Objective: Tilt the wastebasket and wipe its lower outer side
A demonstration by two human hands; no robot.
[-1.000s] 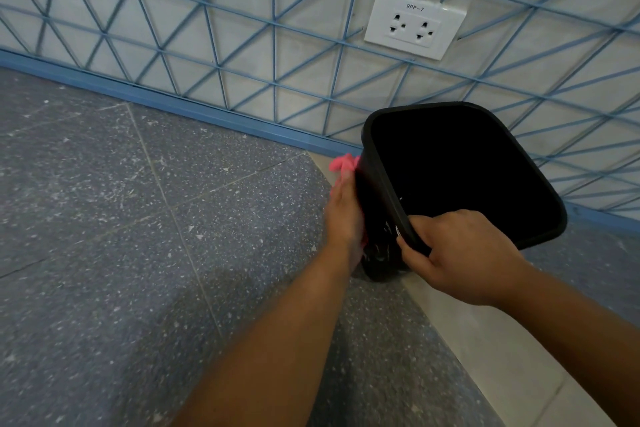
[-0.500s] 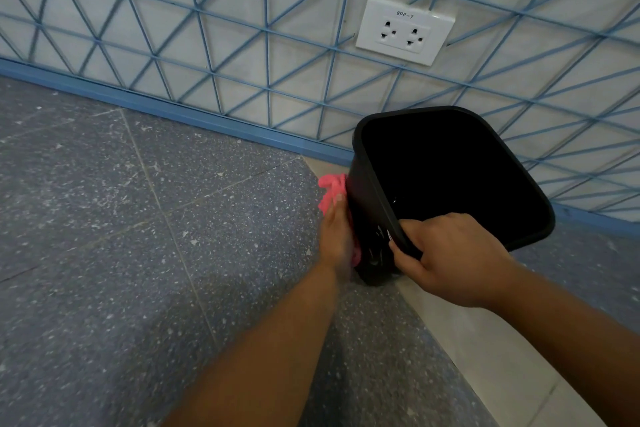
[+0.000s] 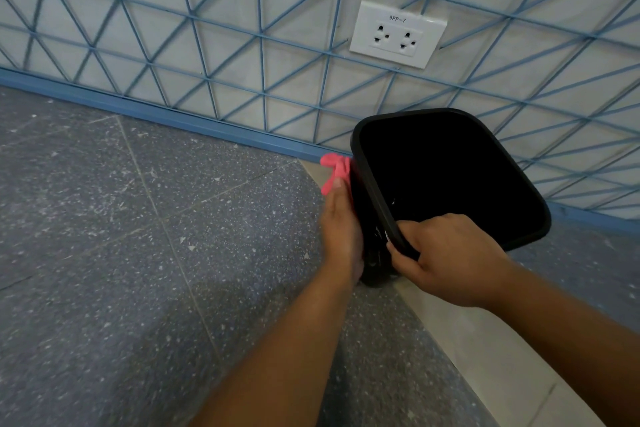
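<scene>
The right hand (image 3: 446, 260) grips the tilted black wastebasket (image 3: 446, 177) by its rim (steadying it above the floor), while the left hand (image 3: 341, 229) presses a pink cloth (image 3: 334, 168) flat against its outer side, probably wiping.

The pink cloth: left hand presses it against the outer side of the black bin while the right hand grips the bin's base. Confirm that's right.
Not quite. In the head view the right hand grips the black bin by its rim, not its base. The rest holds: the left hand presses the pink cloth against the bin's outer side.
</scene>
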